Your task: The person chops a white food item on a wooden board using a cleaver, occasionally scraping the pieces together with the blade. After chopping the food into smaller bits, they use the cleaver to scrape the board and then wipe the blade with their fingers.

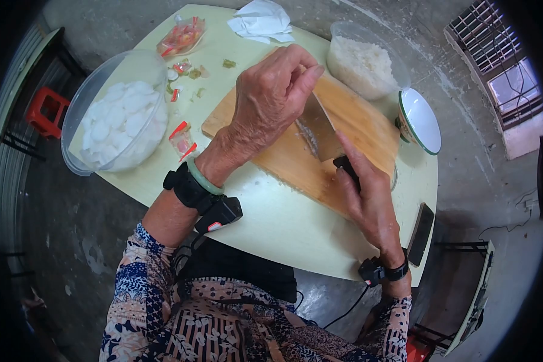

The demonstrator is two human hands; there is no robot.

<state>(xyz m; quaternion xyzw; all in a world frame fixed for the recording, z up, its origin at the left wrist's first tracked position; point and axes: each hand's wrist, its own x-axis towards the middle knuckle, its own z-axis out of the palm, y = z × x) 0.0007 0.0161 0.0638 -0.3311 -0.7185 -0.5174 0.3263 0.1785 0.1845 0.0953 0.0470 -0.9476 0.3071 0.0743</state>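
Observation:
My right hand (pixel 368 190) is wrapped round the black handle of a cleaver (pixel 321 130), whose broad blade stands over the wooden cutting board (pixel 362 120). Small whitish bits cling to the blade. My left hand (pixel 274 90) is at the blade's far end, above the board, with its fingers curled and the thumb pressed near them; what they hold, if anything, is hidden. A few pale bits lie on the board beside the blade.
On the table (pixel 253 223) are a clear tub of white round pieces (pixel 117 123), a tub of shredded white food (pixel 365 66), an enamel bowl (pixel 420 120), a phone (pixel 421 234), white tissue (pixel 260 21), a red-printed bag (pixel 182 37) and torn wrappers (pixel 183 140). A red stool (pixel 44 113) stands left.

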